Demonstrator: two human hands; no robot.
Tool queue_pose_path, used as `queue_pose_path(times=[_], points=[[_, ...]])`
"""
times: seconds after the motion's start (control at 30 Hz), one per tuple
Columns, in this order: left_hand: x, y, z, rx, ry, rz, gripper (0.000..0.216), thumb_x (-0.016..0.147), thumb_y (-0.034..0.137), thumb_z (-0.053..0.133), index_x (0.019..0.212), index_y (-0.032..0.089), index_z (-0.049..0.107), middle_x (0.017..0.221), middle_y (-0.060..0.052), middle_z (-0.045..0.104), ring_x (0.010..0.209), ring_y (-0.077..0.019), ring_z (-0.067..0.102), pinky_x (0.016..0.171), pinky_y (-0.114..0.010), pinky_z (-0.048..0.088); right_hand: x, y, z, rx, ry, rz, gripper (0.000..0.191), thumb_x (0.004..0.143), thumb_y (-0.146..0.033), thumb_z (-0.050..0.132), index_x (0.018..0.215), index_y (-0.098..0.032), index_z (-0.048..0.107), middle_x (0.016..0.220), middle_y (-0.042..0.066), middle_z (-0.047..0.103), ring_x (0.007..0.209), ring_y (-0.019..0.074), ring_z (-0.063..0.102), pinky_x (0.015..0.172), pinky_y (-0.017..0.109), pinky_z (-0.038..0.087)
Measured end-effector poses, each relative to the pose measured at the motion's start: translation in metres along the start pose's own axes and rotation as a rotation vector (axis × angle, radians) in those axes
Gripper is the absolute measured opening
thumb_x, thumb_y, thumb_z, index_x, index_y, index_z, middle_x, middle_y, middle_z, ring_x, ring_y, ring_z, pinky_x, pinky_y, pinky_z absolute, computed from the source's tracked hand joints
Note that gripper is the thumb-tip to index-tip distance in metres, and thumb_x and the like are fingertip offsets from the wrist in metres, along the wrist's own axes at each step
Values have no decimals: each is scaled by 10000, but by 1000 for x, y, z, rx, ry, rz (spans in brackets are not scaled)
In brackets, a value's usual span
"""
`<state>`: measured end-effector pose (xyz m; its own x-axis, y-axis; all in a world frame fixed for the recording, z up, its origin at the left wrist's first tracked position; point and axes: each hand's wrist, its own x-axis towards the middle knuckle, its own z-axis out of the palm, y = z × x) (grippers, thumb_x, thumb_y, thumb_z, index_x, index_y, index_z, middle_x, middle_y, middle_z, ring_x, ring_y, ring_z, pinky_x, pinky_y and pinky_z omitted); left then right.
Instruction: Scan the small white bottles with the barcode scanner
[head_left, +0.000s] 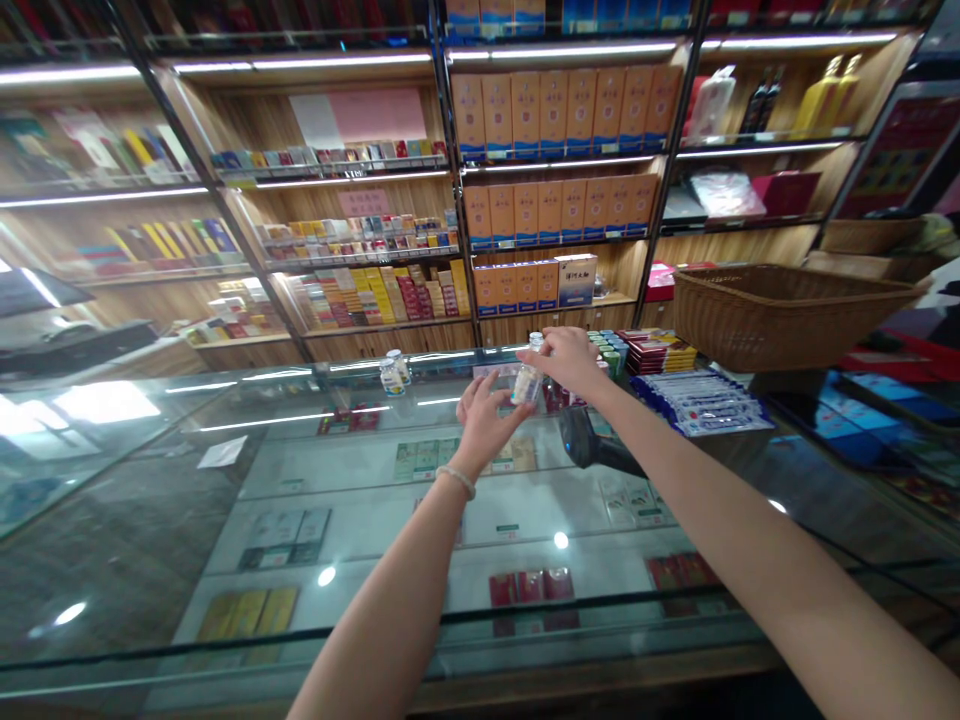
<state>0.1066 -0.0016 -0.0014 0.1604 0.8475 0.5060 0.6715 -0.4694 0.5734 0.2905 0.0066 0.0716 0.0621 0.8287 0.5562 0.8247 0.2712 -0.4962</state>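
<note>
A small clear bottle with pale contents [527, 385] is held over the glass counter by my left hand [484, 415], its thumb and fingers closed around the lower part. My right hand [568, 358] is at the top end, thumb and fingers pinching there. Between those fingers shows a white cap [535, 340]; whether it belongs to this bottle or to another just behind, I cannot tell. Two similar small bottles [391, 377] stand farther left on the glass. A black handheld scanner [577, 437] lies below my right hand.
The glass counter [337, 480] displays flat packs inside. Blue-and-white sachets [697, 402], red packs [656, 350] and small green-topped containers [611, 355] sit right of my hands. A wicker basket [780, 320] stands beyond them. Shelves with orange boxes [555, 210] line the back.
</note>
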Motion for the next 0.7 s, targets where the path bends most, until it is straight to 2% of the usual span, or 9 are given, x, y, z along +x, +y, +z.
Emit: queue_pose_path(times=[0.17, 0.33, 0.47, 0.7], points=[[2, 2, -5, -43, -9, -22, 223, 832, 478, 769, 891, 265, 794, 1578, -52, 503, 1513, -361, 320, 1246, -588, 235, -1, 4, 0, -10, 7, 9, 483, 881, -650, 590, 644, -229, 570, 961, 63, 695, 1128, 273, 552, 990, 401, 356], [5, 2, -10, -120, -11, -37, 289, 900, 507, 677, 1048, 291, 802, 1573, -46, 512, 1512, -347, 325, 1245, -586, 236, -3, 11, -7, -53, -3, 20, 524, 943, -621, 535, 596, -229, 545, 967, 72, 708, 1162, 266, 554, 1029, 401, 339], [7, -1, -13, -162, -35, -15, 385, 966, 534, 557, 1171, 296, 779, 1587, -57, 495, 1518, -330, 323, 1251, -581, 225, -8, 18, -8, -65, -18, -8, 549, 986, -596, 484, 595, -228, 595, 1084, 80, 723, 1229, 264, 538, 1100, 423, 317], [6, -2, -16, -194, -16, 3, 412, 962, 567, 547, 1103, 273, 800, 1588, -62, 493, 1524, -310, 315, 1271, -529, 221, -21, 19, -6, -150, -84, 80, 558, 1012, -629, 391, 855, -246, 765, 1453, 74, 604, 1423, 309, 398, 1162, 543, 293]])
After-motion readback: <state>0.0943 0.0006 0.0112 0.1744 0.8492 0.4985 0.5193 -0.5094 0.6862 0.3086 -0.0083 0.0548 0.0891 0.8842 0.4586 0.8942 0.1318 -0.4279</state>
